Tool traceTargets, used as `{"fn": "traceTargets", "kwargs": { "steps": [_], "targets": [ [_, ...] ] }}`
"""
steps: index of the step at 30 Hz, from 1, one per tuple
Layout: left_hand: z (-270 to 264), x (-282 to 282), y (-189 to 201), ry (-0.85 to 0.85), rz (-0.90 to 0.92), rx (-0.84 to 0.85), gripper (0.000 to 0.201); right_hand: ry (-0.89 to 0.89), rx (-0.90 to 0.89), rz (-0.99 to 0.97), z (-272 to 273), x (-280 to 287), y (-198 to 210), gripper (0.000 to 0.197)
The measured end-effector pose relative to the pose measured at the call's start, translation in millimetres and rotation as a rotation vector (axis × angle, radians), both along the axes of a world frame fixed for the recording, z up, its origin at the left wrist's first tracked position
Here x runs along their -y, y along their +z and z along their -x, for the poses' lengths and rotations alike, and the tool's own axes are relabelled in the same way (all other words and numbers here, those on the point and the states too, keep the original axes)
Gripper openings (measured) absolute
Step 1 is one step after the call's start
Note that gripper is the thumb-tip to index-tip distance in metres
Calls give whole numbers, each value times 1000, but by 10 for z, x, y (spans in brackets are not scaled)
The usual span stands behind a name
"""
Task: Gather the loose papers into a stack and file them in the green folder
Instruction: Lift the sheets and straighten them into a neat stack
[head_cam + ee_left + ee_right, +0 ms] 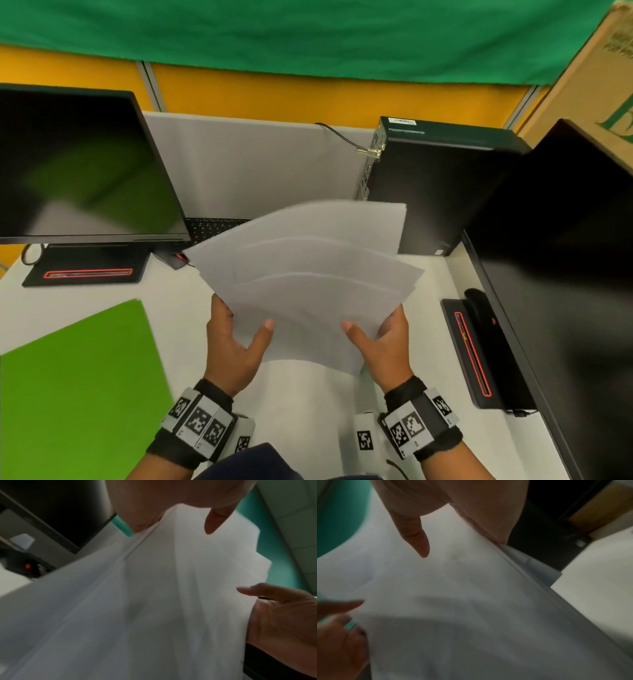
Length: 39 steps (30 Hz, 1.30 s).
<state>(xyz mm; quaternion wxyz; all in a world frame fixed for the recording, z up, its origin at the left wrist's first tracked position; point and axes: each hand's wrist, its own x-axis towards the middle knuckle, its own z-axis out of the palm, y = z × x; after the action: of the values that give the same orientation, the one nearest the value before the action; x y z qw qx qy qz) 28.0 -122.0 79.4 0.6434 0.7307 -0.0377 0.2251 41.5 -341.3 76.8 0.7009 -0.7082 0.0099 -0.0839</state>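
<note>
— While raised off the white desk [301, 404] at centre frame: fanned sheaf of white papers [308, 274], edges uneven, several sheets splayed toward upper right. Gripped how?

— Left hand [233, 346] at lower-left corner of sheaf, thumb on top, fingers underneath, pinching the sheets. Right hand [383, 346] at lower-right corner, same hold, thumb on top. Seen also from the wrists: left hand [171, 504] with thumb laid over paper, right hand [447, 507] likewise.

— And the green folder [78, 383]?

— Flat on desk at lower left of frame, closed, well apart from papers and both hands.

— Surroundings?

— Dark monitor [78, 164] at upper left, black computer tower [442, 185] at upper right behind papers, second dark screen [565, 257] along right edge, cardboard box [589, 78] in top right corner.
</note>
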Motion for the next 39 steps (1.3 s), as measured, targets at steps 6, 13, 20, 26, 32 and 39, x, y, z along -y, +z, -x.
{"fn": "traceTargets", "kwargs": {
  "steps": [6, 13, 20, 26, 32, 39],
  "targets": [
    [-10, -67, -130, 26, 28, 16, 61, 37, -40, -1, 32, -7, -59, 63],
    [40, -138, -293, -15, 59, -20, 51, 35, -51, -11, 55, -40, -142, 50],
    [-133, -209, -329, 13, 425, -212, 28, 24, -56, -38, 8, -90, -187, 61],
    [-111, -117, -492, 41, 636, -528, 56, 42, -92, -14, 20, -167, -259, 56],
    [-86, -153, -408, 104, 602, -414, 40, 52, -117, 33, 34, -137, -252, 43],
    [-80, -190, 20, 103, 598, -246, 69, 28, -87, -16, -7, -132, -135, 43]
  ]
}}
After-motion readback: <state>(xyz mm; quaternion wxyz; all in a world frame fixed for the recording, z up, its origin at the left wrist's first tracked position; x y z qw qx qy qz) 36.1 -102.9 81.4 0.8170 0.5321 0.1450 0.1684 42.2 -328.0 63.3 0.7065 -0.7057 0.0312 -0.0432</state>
